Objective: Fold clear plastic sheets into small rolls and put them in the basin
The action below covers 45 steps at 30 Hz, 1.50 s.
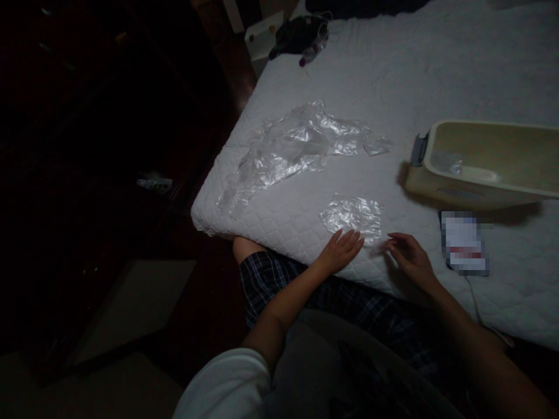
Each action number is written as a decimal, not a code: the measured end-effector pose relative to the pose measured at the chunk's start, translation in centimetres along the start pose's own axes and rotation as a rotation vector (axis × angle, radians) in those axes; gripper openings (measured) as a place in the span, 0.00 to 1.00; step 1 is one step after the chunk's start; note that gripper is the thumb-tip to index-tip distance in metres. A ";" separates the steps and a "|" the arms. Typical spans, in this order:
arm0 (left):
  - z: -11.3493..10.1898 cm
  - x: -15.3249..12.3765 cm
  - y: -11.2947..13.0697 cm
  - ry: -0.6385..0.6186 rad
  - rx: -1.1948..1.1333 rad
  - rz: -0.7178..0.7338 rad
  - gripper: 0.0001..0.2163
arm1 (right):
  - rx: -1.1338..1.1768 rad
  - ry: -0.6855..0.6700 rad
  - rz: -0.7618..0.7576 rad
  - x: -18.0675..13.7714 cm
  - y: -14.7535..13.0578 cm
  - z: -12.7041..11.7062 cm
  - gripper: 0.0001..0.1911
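Note:
A small clear plastic bag (353, 214) lies flat near the front edge of the white quilted mattress (288, 212). My left hand (343, 251) rests palm down at the bag's lower edge, its fingers stretched out. Just right of the bag, my right hand (408, 256) is raised a little with thumb and fingers curled toward each other. Its fingertips are slightly blurred, and whether they pinch anything is unclear. Beyond the small bag, a heap of crumpled clear plastic bags (301, 142) spreads across the mattress.
To the right stands a cream plastic bin (471, 195) with a grey latch and some clear plastic inside. A phone with a blurred screen (463, 244) lies before it, a cable running off. A bottle (315, 51) and a dark bag (297, 38) sit at the far corner. The floor at left is dark.

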<state>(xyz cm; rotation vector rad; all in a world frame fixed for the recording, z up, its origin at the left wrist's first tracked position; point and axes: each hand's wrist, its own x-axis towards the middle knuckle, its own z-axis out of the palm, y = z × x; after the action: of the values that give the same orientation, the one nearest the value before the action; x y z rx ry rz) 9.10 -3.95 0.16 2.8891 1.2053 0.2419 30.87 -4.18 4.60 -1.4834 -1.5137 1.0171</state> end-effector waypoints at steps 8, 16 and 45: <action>0.0 0.0 -0.1 0.033 0.028 0.012 0.20 | 0.033 0.104 0.035 0.2 0.2 0.8 0.17; -0.4 0.2 -0.1 -0.001 -0.003 0.011 0.19 | -0.122 0.058 -0.045 2.4 -0.2 1.6 0.17; 1.4 0.0 -0.2 0.101 0.018 0.029 0.18 | -0.655 -0.274 -0.466 4.7 -0.3 3.0 0.14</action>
<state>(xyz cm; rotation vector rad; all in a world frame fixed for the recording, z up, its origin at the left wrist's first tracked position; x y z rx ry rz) 9.16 -3.71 -1.25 2.9442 1.1865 0.3832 27.84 0.41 3.70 -1.3185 -2.4087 0.4673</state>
